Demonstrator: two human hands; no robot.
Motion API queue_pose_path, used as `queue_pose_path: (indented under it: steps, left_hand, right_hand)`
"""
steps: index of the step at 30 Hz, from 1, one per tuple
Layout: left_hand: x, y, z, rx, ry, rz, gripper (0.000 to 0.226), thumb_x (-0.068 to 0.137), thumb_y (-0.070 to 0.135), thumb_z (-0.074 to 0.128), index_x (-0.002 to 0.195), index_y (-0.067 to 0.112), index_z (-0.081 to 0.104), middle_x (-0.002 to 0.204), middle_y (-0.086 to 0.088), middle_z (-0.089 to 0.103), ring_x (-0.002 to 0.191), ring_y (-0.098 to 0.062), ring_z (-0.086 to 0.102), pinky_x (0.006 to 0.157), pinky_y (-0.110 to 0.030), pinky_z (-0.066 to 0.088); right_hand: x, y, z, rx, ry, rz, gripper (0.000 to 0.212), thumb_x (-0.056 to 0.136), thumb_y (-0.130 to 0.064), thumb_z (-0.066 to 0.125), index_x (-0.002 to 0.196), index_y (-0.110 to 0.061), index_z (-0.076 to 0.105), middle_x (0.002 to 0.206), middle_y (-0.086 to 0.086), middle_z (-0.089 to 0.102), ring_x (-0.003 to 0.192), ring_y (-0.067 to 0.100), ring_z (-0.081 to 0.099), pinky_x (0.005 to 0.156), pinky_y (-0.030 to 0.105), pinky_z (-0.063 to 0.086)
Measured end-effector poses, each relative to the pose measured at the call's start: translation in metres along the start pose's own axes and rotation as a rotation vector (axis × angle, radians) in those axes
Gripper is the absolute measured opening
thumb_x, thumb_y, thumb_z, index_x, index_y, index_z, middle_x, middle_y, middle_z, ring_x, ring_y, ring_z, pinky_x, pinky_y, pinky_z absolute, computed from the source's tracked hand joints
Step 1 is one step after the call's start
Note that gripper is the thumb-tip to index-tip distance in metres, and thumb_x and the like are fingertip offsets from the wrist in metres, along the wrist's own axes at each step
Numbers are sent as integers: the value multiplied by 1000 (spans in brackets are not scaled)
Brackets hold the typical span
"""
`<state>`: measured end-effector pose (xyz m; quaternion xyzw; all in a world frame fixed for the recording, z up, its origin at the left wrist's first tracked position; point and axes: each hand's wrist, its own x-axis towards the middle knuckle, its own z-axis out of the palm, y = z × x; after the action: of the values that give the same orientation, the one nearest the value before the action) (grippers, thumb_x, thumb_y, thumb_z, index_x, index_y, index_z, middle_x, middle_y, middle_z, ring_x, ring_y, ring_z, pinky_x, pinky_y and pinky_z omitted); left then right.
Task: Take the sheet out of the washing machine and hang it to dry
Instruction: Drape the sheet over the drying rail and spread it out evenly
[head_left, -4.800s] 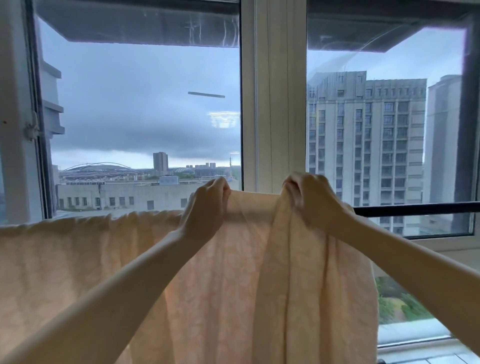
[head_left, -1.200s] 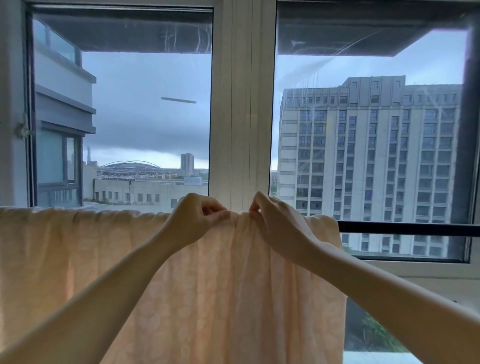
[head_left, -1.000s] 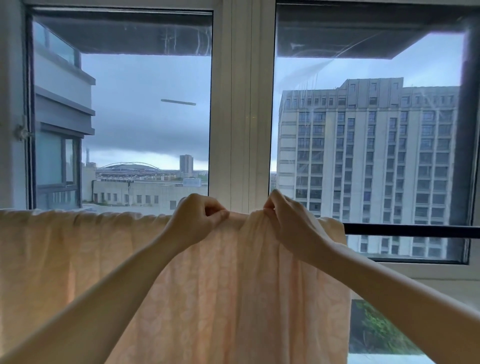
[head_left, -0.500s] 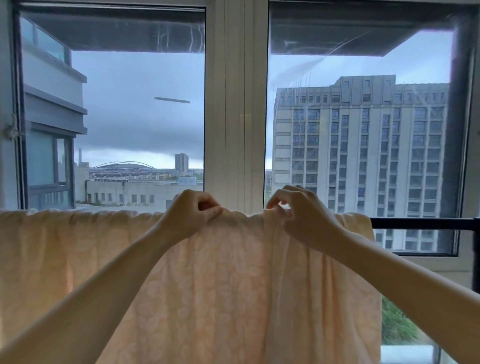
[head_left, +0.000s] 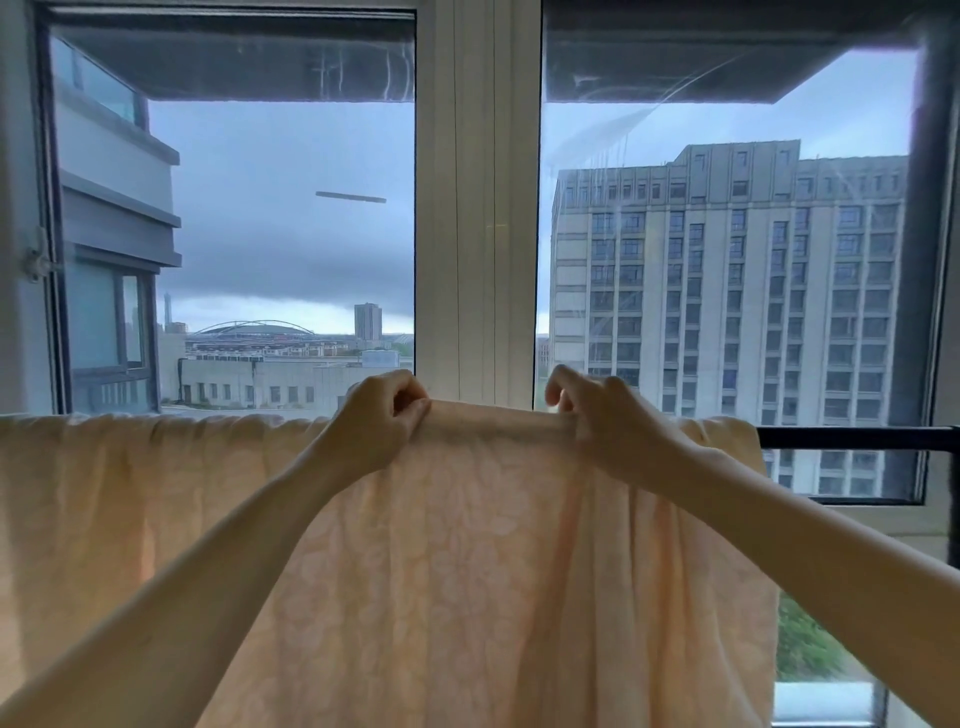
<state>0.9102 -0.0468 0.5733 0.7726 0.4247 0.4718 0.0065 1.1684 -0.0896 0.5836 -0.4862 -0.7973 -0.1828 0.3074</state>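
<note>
Peach fabric fills the lower half of the view: the sheet, pale with a faint leafy pattern, hangs draped over a dark horizontal rail in front of the window. Its long axis runs left to right along that rail, from beyond the left edge of the picture to a point just right of the right wrist, where the bare rail shows. From the top fold the cloth falls straight down and out of the bottom of the frame.

Both arms reach forward and up to that fold. The left hand has its fingers curled, with the thumb pressed against them, pinching the top edge of the sheet. The right hand pinches the same edge a little to the right, fingertips bent over the cloth. Between the two hands the fold is pulled level and taut (a smooth band, with no puckers). Left of the left hand the top edge is gathered into small wrinkles, and below the right hand the fabric falls in long vertical folds.

Behind the hands stands the white window post, with a tall grey building beyond the right pane.
</note>
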Motion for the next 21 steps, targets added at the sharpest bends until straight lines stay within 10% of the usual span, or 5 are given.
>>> queue_pose_path:
  steps: [10,15,21]
  left_hand:
    - [-5,36,43,103,262,161,28,88,-3,54,112,10,60,98,-2,65,88,-14,59,77,-27,49]
    - [-12,67,76,143,97,354,16,90,32,64,100,20,68,96,6,68,85,-8,58,84,-29,48]
    - [2,60,67,-10,67,272,6,85,20,72,80,19,69,72,17,58,70,1,58,66,-26,52]
  right_hand:
    - [-14,24,-6,16,150,10,11,92,-7,54,91,-15,61,74,-5,64,60,4,61,58,29,56]
    - [-14,20,-4,-8,171,36,8,92,-13,55,90,-18,61,74,-4,64,64,8,61,63,30,55]
    - [-14,21,-3,31,195,80,11,94,-13,50,91,-14,61,73,-2,64,62,10,61,59,28,54]
